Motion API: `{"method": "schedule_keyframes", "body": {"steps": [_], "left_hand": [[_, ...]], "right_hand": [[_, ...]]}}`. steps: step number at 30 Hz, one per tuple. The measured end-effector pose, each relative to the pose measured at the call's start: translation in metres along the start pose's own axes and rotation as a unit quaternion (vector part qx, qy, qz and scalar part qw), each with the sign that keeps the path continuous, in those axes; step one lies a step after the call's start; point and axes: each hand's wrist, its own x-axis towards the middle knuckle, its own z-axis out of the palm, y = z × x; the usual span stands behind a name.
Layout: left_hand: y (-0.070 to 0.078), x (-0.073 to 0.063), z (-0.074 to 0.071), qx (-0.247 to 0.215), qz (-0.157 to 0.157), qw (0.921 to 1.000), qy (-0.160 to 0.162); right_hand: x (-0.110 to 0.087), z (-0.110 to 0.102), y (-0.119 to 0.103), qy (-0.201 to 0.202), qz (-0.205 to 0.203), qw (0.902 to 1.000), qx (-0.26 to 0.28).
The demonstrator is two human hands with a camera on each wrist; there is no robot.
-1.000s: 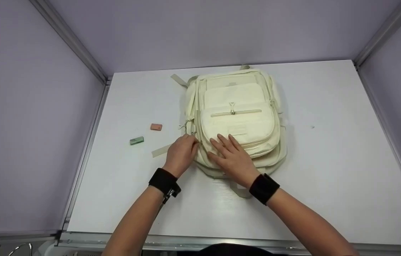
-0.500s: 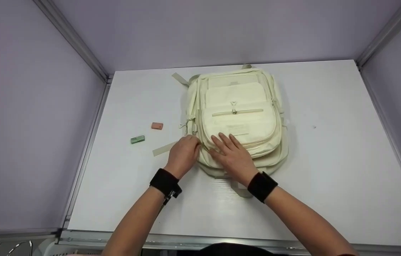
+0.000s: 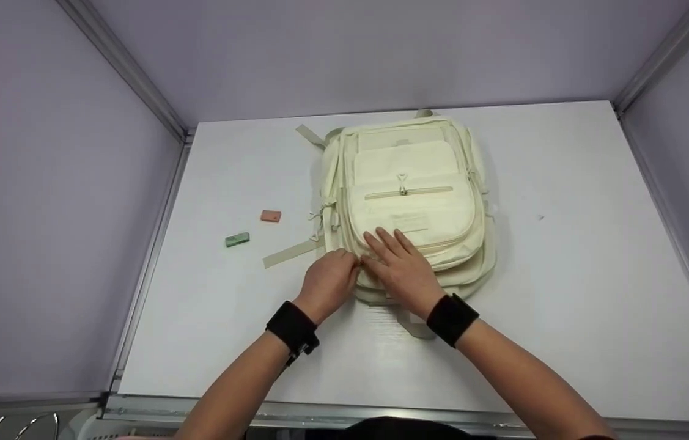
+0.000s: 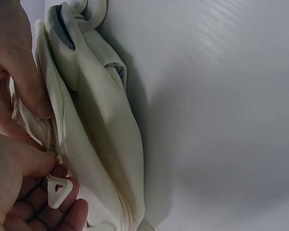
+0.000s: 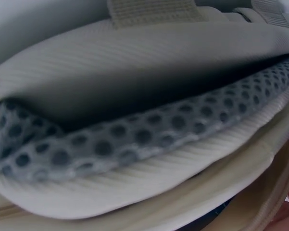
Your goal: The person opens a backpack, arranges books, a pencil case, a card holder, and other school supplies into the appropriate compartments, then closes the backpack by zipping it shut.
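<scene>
A cream backpack (image 3: 405, 214) lies front side up on the white table. At its lower left edge, my left hand (image 3: 330, 278) pinches a zipper pull (image 4: 59, 192), whose pale triangular loop hangs over the curled fingers in the left wrist view. My right hand (image 3: 402, 269) rests on the bag's lower front with fingers spread, its fingertips close beside the left hand. The zipper teeth (image 4: 53, 130) run between the two hands. In the right wrist view, a gaping pocket with a grey mesh lining (image 5: 144, 137) fills most of the frame.
Left of the bag lie a small orange-pink block (image 3: 271, 216) and a small green block (image 3: 237, 239). A loose strap (image 3: 292, 252) sticks out from the bag's left side. Pale panels (image 3: 381, 55) wall the table at the back and sides.
My left hand has slid down and to the right along the bag's edge with the zipper pull, closer to the right hand. The right hand stays almost in place.
</scene>
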Motion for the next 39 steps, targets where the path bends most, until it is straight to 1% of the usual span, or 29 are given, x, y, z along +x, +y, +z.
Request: {"method": "schedule_keyframes", "body": {"steps": [3, 6, 9, 13, 19, 24, 30, 35, 37, 39], "left_hand": [[0.001, 0.0, 0.0, -0.007, -0.008, 0.9999, -0.009], [0.0, 0.001, 0.0, -0.01, -0.016, 0.9996, -0.019], [0.0, 0.001, -0.001, -0.013, -0.022, 0.9993, -0.025], [0.0, 0.0, 0.0, -0.021, -0.019, 0.9994, -0.017], [-0.002, -0.002, 0.0, -0.04, -0.013, 0.9991, 0.003], [-0.003, -0.003, 0.001, -0.056, -0.015, 0.9982, 0.016], [-0.001, -0.005, 0.0, -0.075, -0.014, 0.9967, 0.026], [0.003, -0.006, 0.001, -0.091, -0.026, 0.9954, 0.014], [0.006, -0.007, 0.002, -0.101, -0.033, 0.9943, 0.004], [0.01, -0.008, 0.004, -0.111, -0.033, 0.9932, -0.007]], "right_hand": [[-0.001, 0.0, 0.001, 0.014, -0.001, 0.9999, 0.008], [-0.003, -0.001, 0.002, 0.037, -0.006, 0.999, 0.024], [-0.008, -0.006, 0.005, 0.056, -0.01, 0.9974, 0.045], [-0.024, -0.016, 0.011, 0.078, -0.005, 0.9948, 0.066], [-0.049, -0.027, 0.027, 0.116, 0.021, 0.9899, 0.079], [-0.058, -0.028, 0.035, 0.116, 0.035, 0.9901, 0.072], [-0.057, -0.023, 0.037, 0.125, 0.04, 0.9889, 0.069], [-0.057, -0.018, 0.037, 0.121, 0.047, 0.9895, 0.063], [-0.056, -0.017, 0.037, 0.118, 0.049, 0.9901, 0.059], [-0.055, -0.017, 0.036, 0.113, 0.05, 0.9907, 0.056]]}}
